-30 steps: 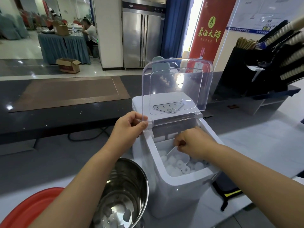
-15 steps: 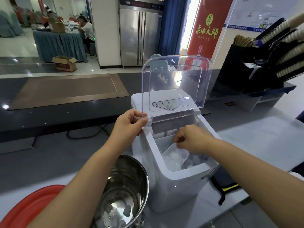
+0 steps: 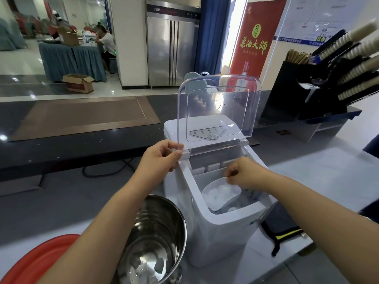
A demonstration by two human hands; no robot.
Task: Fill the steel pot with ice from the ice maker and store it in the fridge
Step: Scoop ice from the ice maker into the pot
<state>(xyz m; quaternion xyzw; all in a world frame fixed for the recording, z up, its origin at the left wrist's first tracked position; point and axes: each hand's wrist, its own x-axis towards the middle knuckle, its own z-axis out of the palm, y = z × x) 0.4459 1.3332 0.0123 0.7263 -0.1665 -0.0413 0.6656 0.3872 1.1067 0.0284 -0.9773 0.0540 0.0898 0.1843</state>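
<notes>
- The left hand (image 3: pixel 162 154) pinches the lower corner of the clear, hard plastic lid (image 3: pixel 217 107), propping it upright over the boxy white ice maker (image 3: pixel 225 232).
- The right hand (image 3: pixel 246 176) grips the handle of the milky, rounded plastic scoop (image 3: pixel 233 196), which sits in the bin heaped with wet ice (image 3: pixel 215 194).
- I'd lift it level, then tip it slowly over the shiny round steel pot (image 3: pixel 164 228), which stands just left of the machine with only a few cubes (image 3: pixel 159 265) inside.

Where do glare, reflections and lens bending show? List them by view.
Head view: daylight glares through the clear lid; head view: bright reflections streak the inside of the steel pot; head view: the wide-angle lens bows the cup stacks at the right edge; head view: the ice scoop reads sharp, no motion blur.
</notes>
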